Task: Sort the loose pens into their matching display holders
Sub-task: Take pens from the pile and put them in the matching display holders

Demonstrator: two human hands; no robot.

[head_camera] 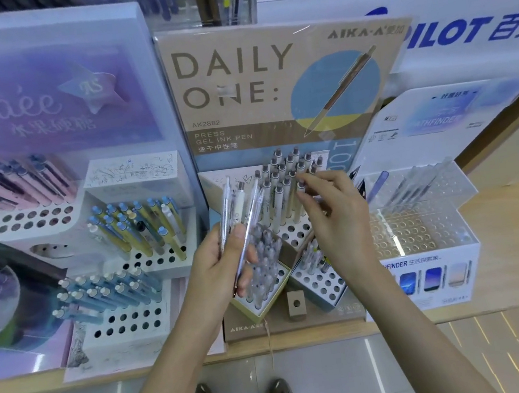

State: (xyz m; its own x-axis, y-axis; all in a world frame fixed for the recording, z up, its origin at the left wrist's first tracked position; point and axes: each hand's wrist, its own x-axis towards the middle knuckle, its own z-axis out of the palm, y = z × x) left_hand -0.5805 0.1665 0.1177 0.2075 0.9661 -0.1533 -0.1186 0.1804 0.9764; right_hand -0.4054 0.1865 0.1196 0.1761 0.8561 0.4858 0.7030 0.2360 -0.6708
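Front and centre at the brown display stand (233, 75), my left hand (227, 261) grips a bunch of loose pens (242, 210), fingers and thumb curled round their lower barrels, the bunch fanning upward over a box of clear pens (255, 309). Over to the right, my right hand (338, 214) reaches into the white holder (294, 235) of grey-capped pens, thumb and forefinger narrowed to a pinch on the top of one pen (300, 187) at the near edge of the cluster. That stand sits on the wooden table (513, 259), between a rack of blue and yellow pens (157, 262) and a clear plastic rack (424, 229).
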